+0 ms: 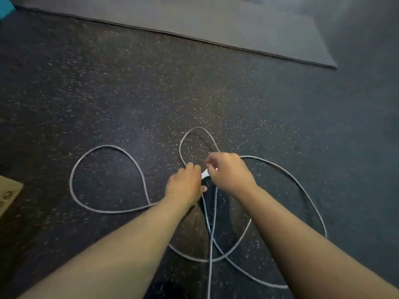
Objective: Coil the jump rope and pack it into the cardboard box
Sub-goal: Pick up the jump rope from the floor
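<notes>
A long grey jump rope (101,147) lies in loose loops on the dark speckled floor: one loop to the left, a small one beyond my hands, a wide one to the right. My left hand (185,184) and my right hand (228,171) meet at the middle, both closed around the rope's white and black handle end (204,175), which is mostly hidden by the fingers. Strands hang down from my hands and cross near the bottom. A corner of the cardboard box (8,193) shows at the left edge.
A grey mat (216,24) lies on the floor at the back, its edge running diagonally. A teal object (5,5) sits in the top left corner. The floor is dark speckled rubber (129,93).
</notes>
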Tool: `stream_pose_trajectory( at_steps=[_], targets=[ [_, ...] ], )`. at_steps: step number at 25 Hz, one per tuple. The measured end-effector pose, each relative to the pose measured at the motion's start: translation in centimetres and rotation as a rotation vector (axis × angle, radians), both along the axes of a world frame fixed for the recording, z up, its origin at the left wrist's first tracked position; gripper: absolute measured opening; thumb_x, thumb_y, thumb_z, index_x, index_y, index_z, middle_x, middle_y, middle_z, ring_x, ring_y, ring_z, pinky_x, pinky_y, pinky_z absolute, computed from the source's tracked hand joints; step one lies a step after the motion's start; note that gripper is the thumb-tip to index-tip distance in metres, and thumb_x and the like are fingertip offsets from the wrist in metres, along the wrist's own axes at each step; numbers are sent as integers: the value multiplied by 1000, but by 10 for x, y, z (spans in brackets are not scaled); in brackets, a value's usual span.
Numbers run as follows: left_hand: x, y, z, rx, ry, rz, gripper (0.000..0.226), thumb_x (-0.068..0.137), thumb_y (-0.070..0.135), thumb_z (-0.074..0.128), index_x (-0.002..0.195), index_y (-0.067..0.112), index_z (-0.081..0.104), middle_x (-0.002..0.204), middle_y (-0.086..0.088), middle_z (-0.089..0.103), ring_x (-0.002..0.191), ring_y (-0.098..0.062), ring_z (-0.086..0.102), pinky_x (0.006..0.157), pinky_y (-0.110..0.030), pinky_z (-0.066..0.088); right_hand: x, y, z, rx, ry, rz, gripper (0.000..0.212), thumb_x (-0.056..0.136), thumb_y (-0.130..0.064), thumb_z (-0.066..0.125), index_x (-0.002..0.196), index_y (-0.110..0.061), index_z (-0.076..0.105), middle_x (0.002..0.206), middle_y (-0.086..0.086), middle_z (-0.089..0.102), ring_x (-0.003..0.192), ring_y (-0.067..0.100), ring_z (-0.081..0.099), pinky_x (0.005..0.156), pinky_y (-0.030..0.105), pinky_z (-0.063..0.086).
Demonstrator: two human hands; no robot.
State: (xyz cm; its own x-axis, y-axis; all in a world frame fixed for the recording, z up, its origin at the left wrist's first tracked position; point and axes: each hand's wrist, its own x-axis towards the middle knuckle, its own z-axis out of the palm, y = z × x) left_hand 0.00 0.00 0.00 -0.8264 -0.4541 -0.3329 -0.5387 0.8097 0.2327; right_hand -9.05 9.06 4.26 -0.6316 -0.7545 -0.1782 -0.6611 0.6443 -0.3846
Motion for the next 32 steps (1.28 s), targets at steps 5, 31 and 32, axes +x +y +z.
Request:
stream_pose_trajectory(
  at_steps=[5,31,32],
  targets=[
    [-10,-7,40,94,201,115,22,96,35,61,108,18,55,112,-6,61,102,-29,61,75,-42,48,-10,10,22,-214,-33,-162,15,99,-21,57,102,-18,71,94,-1,72,82,13,64,69,32,51],
    [25,-138,409,-78,695,-470,36,95,58,33,98,40,64,66,13,57,57,-3,53,57,-17,44,-47,-12,348,-622,-271,214,47,85,-54,71,65,-12,62,54,-2,48,48,16,43,49,28,42],
    [27,-144,411,49,753,-397,34,97,53,36,95,35,65,66,11,56,55,-4,50,57,-22,43,-54,-8,347,-651,-308,181,46,87,-52,70,66,-12,60,55,-1,46,49,17,41,51,30,44]
  ],
)
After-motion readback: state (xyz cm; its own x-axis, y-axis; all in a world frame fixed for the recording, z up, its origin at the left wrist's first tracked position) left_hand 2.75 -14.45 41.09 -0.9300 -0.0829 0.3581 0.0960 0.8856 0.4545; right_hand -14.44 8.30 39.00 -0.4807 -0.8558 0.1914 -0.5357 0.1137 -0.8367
